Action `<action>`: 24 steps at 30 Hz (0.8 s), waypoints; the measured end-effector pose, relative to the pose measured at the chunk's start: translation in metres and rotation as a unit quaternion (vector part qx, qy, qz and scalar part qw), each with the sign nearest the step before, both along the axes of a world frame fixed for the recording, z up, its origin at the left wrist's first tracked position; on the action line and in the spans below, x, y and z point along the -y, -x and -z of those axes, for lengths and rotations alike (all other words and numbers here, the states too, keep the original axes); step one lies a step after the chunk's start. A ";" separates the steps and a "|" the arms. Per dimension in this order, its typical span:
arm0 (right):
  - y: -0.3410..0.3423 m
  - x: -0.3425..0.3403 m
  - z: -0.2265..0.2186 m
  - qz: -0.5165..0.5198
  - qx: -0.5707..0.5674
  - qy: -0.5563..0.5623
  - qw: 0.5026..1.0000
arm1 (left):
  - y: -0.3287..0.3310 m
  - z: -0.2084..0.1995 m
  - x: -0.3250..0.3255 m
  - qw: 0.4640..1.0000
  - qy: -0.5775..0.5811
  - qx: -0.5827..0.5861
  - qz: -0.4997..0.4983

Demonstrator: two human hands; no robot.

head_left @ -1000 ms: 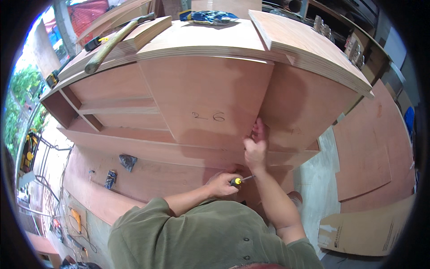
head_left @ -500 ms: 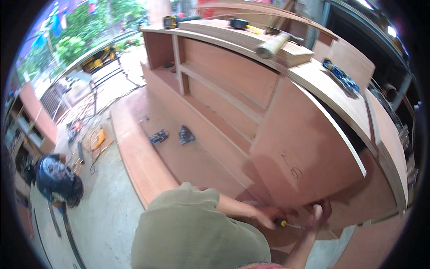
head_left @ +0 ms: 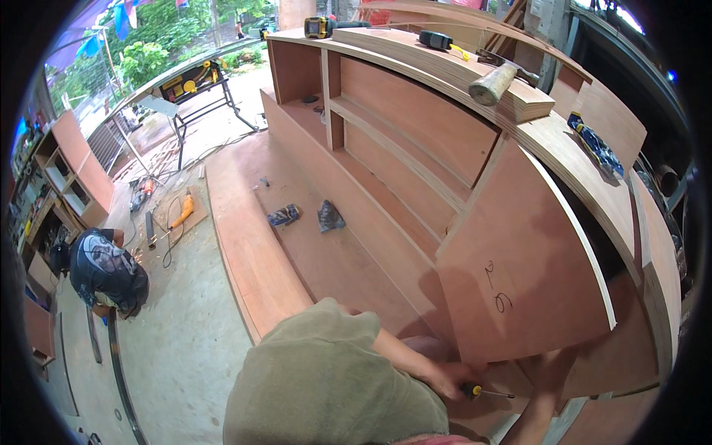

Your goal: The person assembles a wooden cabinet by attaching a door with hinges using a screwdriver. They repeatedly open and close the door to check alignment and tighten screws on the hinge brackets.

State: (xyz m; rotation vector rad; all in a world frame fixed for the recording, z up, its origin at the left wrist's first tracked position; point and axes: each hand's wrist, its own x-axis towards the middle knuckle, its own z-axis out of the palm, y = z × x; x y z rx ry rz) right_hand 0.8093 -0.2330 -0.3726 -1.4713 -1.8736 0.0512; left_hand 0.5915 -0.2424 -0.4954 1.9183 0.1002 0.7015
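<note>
A screwdriver [head_left: 475, 390] with a black and yellow handle is gripped in my left hand [head_left: 449, 382], its metal shaft pointing right. My right hand [head_left: 555, 365] reaches up behind the lower edge of a plywood door panel [head_left: 512, 259] with handwritten marks; its fingers are hidden there. This panel stands at an angle against the front of a long plywood cabinet [head_left: 400, 111] with open compartments. Below the panel, both hands are close together, though apart from each other.
On the cabinet top lie a hammer [head_left: 493, 83], a tape measure [head_left: 436, 41], a power tool [head_left: 319, 27] and a blue packet [head_left: 593, 148]. Two small packets, one blue [head_left: 283, 215] and one dark [head_left: 330, 216], rest on the lower board. At left, a person [head_left: 107, 271] crouches near an orange drill [head_left: 182, 209].
My right hand has gone from beside the screwdriver's tip to behind the panel's lower edge. The left hand still holds the screwdriver. The whole view has shifted slightly.
</note>
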 end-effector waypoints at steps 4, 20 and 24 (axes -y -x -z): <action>-0.010 0.007 -0.007 0.067 0.093 -0.009 0.993 | 0.004 -0.023 0.007 0.999 0.039 -0.023 -0.016; 0.051 0.056 -0.063 0.184 0.511 -0.094 0.835 | 0.010 -0.018 -0.004 0.999 0.032 0.027 -0.004; 0.048 0.080 -0.063 0.168 0.509 -0.119 0.836 | 0.005 -0.010 -0.002 0.994 0.057 0.096 -0.011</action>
